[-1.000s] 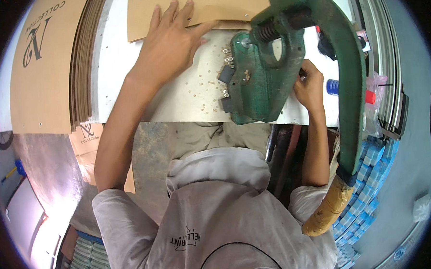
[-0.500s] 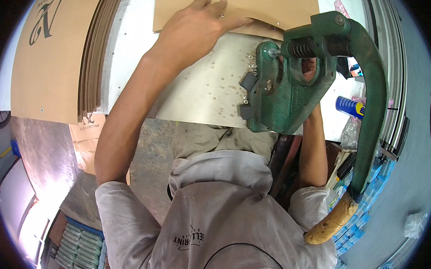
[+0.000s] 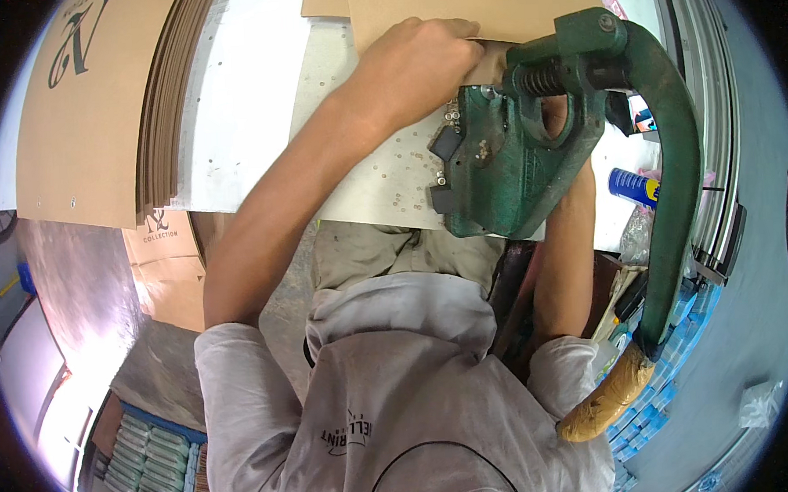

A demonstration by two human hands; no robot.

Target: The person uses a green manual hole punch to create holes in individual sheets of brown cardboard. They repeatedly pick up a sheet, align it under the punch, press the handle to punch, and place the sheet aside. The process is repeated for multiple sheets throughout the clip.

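My left hand [image 3: 417, 65] presses flat, fingers curled over the near edge of a flat brown cardboard sheet [image 3: 471, 5], holding it down on the white worktable [image 3: 247, 103]. The sheet's long axis runs left-right, and its edge sits just left of the green cast-iron hand press [image 3: 505, 162]. My right hand is hidden behind the press body; I can't tell its grip. The press's long curved lever [image 3: 673, 190] sweeps down right of the grip. There is open table left of the grip, up to the stack of brown boards [image 3: 98, 109].
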